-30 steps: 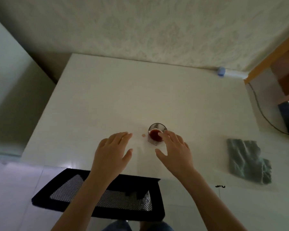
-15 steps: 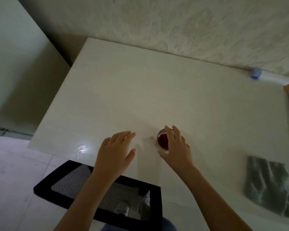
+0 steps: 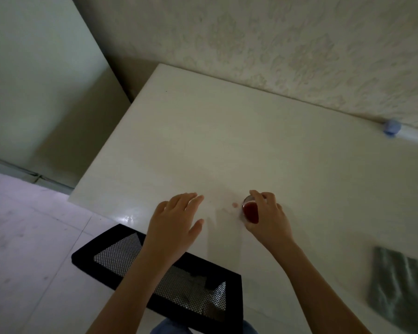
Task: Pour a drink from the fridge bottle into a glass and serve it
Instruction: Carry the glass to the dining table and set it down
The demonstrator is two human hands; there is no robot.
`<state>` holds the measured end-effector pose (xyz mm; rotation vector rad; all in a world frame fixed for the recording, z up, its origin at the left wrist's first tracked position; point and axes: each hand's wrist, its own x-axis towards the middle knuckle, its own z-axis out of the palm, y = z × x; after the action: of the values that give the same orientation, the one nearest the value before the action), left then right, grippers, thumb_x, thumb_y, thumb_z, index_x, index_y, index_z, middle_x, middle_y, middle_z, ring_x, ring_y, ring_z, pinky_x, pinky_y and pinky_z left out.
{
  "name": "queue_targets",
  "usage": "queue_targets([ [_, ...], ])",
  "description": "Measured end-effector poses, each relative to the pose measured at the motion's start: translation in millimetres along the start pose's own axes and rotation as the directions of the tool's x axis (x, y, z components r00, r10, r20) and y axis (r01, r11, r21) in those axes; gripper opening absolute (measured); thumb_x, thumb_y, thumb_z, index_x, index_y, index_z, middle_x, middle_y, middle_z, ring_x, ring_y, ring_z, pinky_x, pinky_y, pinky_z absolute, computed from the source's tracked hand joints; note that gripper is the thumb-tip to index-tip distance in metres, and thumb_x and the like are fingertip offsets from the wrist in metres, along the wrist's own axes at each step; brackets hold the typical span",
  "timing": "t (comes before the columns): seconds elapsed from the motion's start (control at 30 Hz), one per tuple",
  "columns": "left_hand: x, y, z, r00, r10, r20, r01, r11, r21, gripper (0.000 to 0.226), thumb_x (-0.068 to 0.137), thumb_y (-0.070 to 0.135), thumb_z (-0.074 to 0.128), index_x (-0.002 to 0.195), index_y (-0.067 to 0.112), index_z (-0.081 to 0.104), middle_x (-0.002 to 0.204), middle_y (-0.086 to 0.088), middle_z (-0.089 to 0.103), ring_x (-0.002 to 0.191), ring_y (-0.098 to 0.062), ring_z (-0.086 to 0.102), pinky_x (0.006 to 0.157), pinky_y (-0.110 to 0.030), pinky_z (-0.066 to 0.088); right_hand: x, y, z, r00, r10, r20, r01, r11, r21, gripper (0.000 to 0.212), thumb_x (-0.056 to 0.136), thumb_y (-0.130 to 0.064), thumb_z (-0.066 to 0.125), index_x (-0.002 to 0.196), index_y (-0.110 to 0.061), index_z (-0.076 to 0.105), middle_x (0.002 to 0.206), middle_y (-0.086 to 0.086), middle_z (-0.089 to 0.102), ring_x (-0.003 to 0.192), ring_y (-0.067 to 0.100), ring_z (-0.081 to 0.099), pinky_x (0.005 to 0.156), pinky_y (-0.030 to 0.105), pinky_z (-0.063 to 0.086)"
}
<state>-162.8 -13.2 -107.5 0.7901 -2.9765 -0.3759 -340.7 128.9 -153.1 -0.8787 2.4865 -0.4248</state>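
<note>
A small glass (image 3: 250,210) holding dark red drink stands on the white table (image 3: 227,145) near its front edge. My right hand (image 3: 269,219) wraps round the glass, fingers over its far side and thumb at its near side. My left hand (image 3: 176,220) hovers flat over the table to the left of the glass, fingers straight, holding nothing. A small red drop (image 3: 234,205) lies on the table just left of the glass. No bottle is in view.
A grey-green cloth (image 3: 401,288) lies on the table at the right. A black mesh chair back (image 3: 159,273) sits under the front edge. A white tube with a blue cap (image 3: 393,127) lies by the patterned wall. Pale floor lies at the left.
My right hand has closed round the glass, from fingertips on its rim to a grip. The view has swung left and tilted. My left hand stays flat over the table.
</note>
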Motion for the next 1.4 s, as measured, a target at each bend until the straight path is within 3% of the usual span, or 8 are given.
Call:
queue_targets([
  [0.37,-51.8,-17.3,-25.2,0.991,-0.033,-0.13,0.029,0.999,-0.028,0.048,0.082,0.033,0.066,0.127,0.018,0.055,0.125,0.001,0.062,0.114,-0.018,0.06,0.084,-0.039,0.053,-49.4,-66.5,-38.4,0.974,-0.21,-0.087,0.207,0.977,-0.04,0.062,0.07,-0.043,0.072,0.124,-0.037,0.043,0.121,-0.006,0.046,0.097,0.022,0.059,0.077,0.033,0.051],
  [0.6,-118.7,-63.3,-61.3,0.958,-0.148,-0.246,0.136,0.989,-0.065,0.049,0.081,0.035,0.07,0.126,0.019,0.057,0.123,0.0,0.065,0.112,-0.019,0.062,0.089,-0.037,0.05,-94.6,-142.8,-47.2,0.93,-0.367,-0.018,0.365,0.929,-0.059,0.073,0.064,-0.035,0.075,0.128,-0.038,0.042,0.123,-0.012,0.044,0.101,0.016,0.056,0.079,0.03,0.048],
  [0.73,-168.1,-100.5,-84.4,0.913,-0.264,-0.309,0.253,0.964,-0.077,0.047,0.088,0.044,0.045,0.126,0.018,0.058,0.122,0.0,0.065,0.11,-0.019,0.062,0.086,-0.036,0.05,-115.1,-201.4,-34.6,0.88,-0.474,0.038,0.476,0.877,-0.073,0.077,0.063,-0.033,0.078,0.131,-0.037,0.04,0.123,-0.011,0.044,0.099,0.014,0.056,0.078,0.023,0.044],
  [0.83,-210.3,-131.1,-100.3,0.87,-0.347,-0.35,0.334,0.937,-0.101,0.049,0.087,0.045,0.043,0.123,0.016,0.06,0.12,-0.002,0.066,0.106,-0.019,0.064,0.084,-0.034,0.05,-132.2,-249.1,-14.1,0.83,-0.553,0.073,0.557,0.826,-0.085,0.079,0.065,-0.037,0.078,0.132,-0.037,0.036,0.125,-0.01,0.043,0.1,0.01,0.054,0.078,0.02,0.043],
  [1.1,-345.3,-220.9,-135.4,0.718,-0.529,-0.452,0.58,0.814,-0.031,0.048,0.075,0.032,0.076,0.119,0.018,0.064,0.115,-0.003,0.069,0.102,-0.023,0.067,0.079,-0.039,0.054,-190.1,-385.9,69.5,0.638,-0.738,0.219,0.756,0.654,-0.001,0.078,0.069,-0.044,0.077,0.135,-0.034,0.036,0.13,-0.008,0.042,0.11,0.012,0.053,0.089,0.021,0.046],
  [1.2,-399.1,-246.5,-142.7,0.64,-0.599,-0.481,0.684,0.73,0.002,0.046,0.078,0.033,0.071,0.12,0.018,0.064,0.115,-0.001,0.068,0.103,-0.021,0.066,0.079,-0.038,0.054,-218.3,-435.7,102.9,0.533,-0.805,0.26,0.833,0.553,0.003,0.079,0.069,-0.045,0.076,0.135,-0.035,0.034,0.131,-0.006,0.041,0.109,0.011,0.051,0.091,0.026,0.048],
  [1.3,-441.7,-262.8,-149.5,0.559,-0.662,-0.499,0.762,0.648,-0.007,0.047,0.075,0.033,0.073,0.119,0.019,0.064,0.114,0.0,0.068,0.101,-0.021,0.066,0.078,-0.038,0.053,-241.1,-479.1,128.2,0.423,-0.862,0.28,0.888,0.456,0.061,0.075,0.069,-0.046,0.075,0.132,-0.036,0.037,0.126,-0.009,0.043,0.101,0.008,0.053,0.082,0.018,0.047],
  [1.4,-488.7,-276.7,-154.4,0.429,-0.74,-0.518,0.848,0.527,-0.05,0.048,0.074,0.032,0.075,0.119,0.018,0.065,0.114,0.0,0.069,0.101,-0.02,0.066,0.077,-0.038,0.054,-268.1,-529.9,153.5,0.272,-0.907,0.323,0.941,0.321,0.111,0.072,0.067,-0.048,0.076,0.13,-0.038,0.041,0.123,-0.013,0.045,0.097,0.01,0.056,0.08,0.022,0.05],
])
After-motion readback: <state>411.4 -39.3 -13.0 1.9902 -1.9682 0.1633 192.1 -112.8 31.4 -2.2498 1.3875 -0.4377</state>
